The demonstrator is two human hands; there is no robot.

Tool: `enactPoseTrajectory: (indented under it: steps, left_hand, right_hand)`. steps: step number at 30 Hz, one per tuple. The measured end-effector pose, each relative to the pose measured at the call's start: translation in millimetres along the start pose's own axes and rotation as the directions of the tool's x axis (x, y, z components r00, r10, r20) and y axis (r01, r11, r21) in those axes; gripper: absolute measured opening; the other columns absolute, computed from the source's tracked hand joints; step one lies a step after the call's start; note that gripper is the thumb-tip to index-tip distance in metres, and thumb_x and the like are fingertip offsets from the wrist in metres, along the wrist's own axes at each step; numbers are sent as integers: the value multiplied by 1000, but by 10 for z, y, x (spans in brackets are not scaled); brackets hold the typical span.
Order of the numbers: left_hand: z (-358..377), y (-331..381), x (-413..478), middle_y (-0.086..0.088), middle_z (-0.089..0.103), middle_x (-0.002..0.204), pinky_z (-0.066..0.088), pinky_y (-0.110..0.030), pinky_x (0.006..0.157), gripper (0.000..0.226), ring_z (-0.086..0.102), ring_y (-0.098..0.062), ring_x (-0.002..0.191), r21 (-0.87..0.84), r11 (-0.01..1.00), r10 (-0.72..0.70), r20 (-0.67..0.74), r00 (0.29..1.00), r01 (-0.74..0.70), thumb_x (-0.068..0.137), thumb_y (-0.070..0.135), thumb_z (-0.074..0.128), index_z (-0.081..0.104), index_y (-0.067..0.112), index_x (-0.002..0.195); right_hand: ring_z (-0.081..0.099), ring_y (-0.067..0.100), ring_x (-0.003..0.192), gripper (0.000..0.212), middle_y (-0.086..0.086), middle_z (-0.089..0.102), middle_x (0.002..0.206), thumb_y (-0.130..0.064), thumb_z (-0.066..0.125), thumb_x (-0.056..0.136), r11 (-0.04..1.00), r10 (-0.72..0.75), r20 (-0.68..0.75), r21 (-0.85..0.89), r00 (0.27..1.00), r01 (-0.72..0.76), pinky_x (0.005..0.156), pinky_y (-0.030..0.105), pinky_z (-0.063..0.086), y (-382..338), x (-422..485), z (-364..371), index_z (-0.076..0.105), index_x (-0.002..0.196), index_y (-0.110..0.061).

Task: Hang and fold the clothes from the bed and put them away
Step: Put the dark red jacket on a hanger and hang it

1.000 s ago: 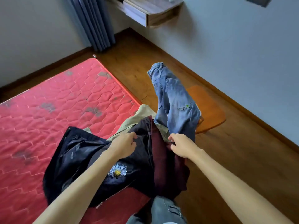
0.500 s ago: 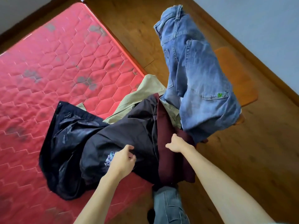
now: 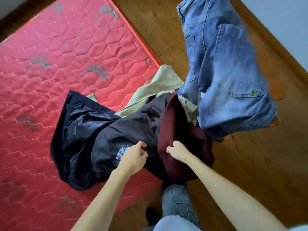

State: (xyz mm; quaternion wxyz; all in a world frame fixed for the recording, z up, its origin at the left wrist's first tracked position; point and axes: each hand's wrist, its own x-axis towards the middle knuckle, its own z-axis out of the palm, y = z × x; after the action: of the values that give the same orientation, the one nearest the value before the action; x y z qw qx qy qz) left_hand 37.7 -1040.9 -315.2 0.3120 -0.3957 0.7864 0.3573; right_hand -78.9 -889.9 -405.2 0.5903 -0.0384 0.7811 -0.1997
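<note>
Fingers [image 3: 143, 153] of the left hand [image 3: 133, 158] are curled and appear closed on a fold of the dark jacket [image 3: 116, 130], just beside its pale embroidered patch [image 3: 121, 151]. Those of the right hand [image 3: 179, 151] are drawn together on the near edge of the maroon garment [image 3: 175, 124], with the thumb pressed against the cloth. Both hands are thus engaged on the heap, close together but on different pieces.

The heap is found at the near corner of the red mattress [image 3: 66, 55], directly ahead of the hands and partly spilling over the edge toward the wooden floor [image 3: 250, 164]. The jacket is spread away to the left across the mattress; the maroon garment runs lengthwise away from the person, toward the blue jeans [image 3: 225, 72]. The right hand is nearer the maroon piece and the left is nearer the jacket, so a separation of the two is judged to be the step in hand — each would be drawn to its own side.

The jacket is seen to be a glossy, crinkled shell fabric with snap studs along one edge. The maroon cloth looks matte and soft, a knit perhaps. A khaki garment [image 3: 160, 84] is trapped beneath both, flat and lightly creased. The jeans are heavy, faded denim with a green tag on a pocket — much blurred, seemingly over an orange seat [image 3: 266, 67]. The mattress is quilted in hexagons and marked with grey stains.
</note>
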Motion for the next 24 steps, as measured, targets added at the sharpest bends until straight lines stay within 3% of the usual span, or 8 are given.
enactPoseTrajectory:
  steps: [3,6,8,13,16,18,21,24]
  left_hand:
    - [-119,-9,-112,4,70,107,46,-27,90,45,63,-17,105,-108,994,-3,35,999,7,93,44,60,56,20,131]
    - [-258,173,-304,6,65,123,49,-31,95,90,63,-12,110,-273,962,38,192,981,17,68,87,55,53,27,135]
    - [-332,341,-436,7,64,122,54,-35,94,105,65,-11,106,-353,936,95,218,971,-13,55,96,54,53,26,134]
    - [-585,667,-752,0,73,88,62,-36,75,68,73,-18,83,-447,889,203,198,959,-96,71,74,66,69,14,102]
    - [-900,725,-996,2,62,73,47,-24,55,33,59,-14,65,-422,875,301,86,950,-239,88,46,65,69,13,89]
    - [-1157,727,-1131,-3,61,72,46,-30,58,30,58,-20,67,-375,866,349,-17,937,-329,89,34,62,66,5,90]
    - [-1509,730,-1379,-11,70,86,54,-46,74,39,67,-28,80,-327,837,434,-93,896,-439,82,39,56,66,3,95]
    - [-1823,736,-1644,-9,54,78,41,-38,61,26,54,-21,72,-445,756,442,-195,875,-481,89,28,55,61,2,86]
  right_hand:
    - [50,21,79,20,1,50,80,-20,59,87,998,-45,28,46,999,43,67,33,39,-15,-500,49,45,75,-13]
    - [49,17,71,13,-1,52,74,-17,60,79,978,-105,-41,179,994,110,67,35,41,-69,-961,-58,49,72,-14]
    - [50,15,67,9,-1,54,68,-23,58,68,947,-185,-106,246,977,207,68,43,46,-180,-1244,-169,52,65,-17]
    - [48,17,58,13,1,53,60,-21,58,71,880,-387,-175,222,905,420,59,37,39,-604,-1965,-248,54,60,-14]
    - [59,12,60,18,-4,62,66,-24,67,77,894,-440,-195,1,877,448,55,30,47,-794,-2341,-197,58,71,-10]
    - [67,13,69,22,-3,69,77,-32,69,76,870,-493,-197,-126,847,477,63,32,56,-900,-2536,-158,62,81,-12]
    - [70,9,83,28,-4,74,88,-39,72,77,832,-553,-282,-135,784,538,78,37,58,-982,-2746,-85,71,95,-19]
    - [68,4,95,39,-9,72,100,-48,79,73,780,-590,-355,-19,725,626,86,32,57,-990,-2891,57,68,105,-29]
